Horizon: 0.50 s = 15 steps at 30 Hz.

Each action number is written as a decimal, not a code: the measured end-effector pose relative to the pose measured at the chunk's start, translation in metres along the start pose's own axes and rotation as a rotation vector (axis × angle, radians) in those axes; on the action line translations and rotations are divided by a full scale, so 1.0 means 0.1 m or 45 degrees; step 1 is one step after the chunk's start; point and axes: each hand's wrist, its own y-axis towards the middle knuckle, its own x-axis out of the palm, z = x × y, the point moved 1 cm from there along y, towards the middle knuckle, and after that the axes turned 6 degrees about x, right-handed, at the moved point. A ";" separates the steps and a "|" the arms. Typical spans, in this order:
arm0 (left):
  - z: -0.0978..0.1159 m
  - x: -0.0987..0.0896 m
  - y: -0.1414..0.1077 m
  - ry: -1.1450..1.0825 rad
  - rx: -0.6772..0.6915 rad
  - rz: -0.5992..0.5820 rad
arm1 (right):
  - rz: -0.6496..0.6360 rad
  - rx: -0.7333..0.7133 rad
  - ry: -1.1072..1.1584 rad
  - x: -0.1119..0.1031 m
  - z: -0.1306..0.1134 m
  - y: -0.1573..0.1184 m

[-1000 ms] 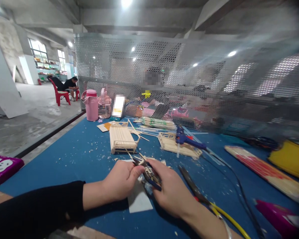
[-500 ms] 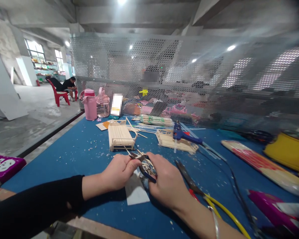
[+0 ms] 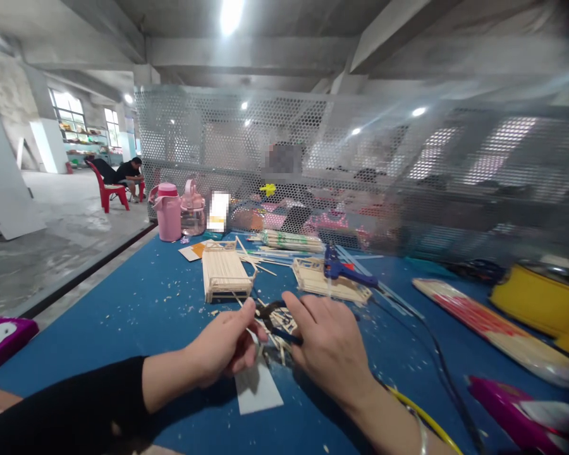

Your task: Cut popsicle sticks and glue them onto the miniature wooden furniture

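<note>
My right hand (image 3: 329, 335) grips dark-blue-handled pliers (image 3: 284, 333), their jaws pointing left toward my left hand (image 3: 232, 344). A thin wooden stick (image 3: 238, 299) is pinched between the thumb and fingers of my left hand, close beside the jaws. Beneath the pliers lies a pile of short stick pieces (image 3: 281, 349). A white paper (image 3: 258, 388) sits below my hands on the blue table. Just beyond my left hand stands a small bed-like frame of sticks (image 3: 225, 272). A second stick frame (image 3: 329, 282) lies farther right.
A blue glue gun (image 3: 346, 268) rests on the second frame, its cable trailing right. Yellow handles (image 3: 427, 420) show beside my right forearm. Packed sticks (image 3: 291, 241), a pink flask (image 3: 169, 217) and a perforated screen (image 3: 246, 145) stand behind. A person (image 3: 130, 174) sits far left.
The camera view has tilted up slightly. The jaws have come away from between my left fingers, which are now looser, and my right hand covers more of the dark cutters beside it.
</note>
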 end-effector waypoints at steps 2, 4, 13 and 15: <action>0.02 0.04 0.00 -0.129 -0.032 -0.009 | 0.005 -0.016 -0.025 -0.02 -0.04 0.00; 0.03 0.06 0.00 -0.192 -0.016 0.006 | 0.001 -0.017 -0.039 -0.04 -0.06 0.00; 0.05 0.04 0.00 -0.143 0.003 -0.068 | -0.010 -0.033 -0.067 -0.02 -0.08 -0.02; 0.06 0.05 -0.01 -0.195 -0.064 -0.097 | -0.010 -0.035 -0.092 -0.01 -0.09 -0.04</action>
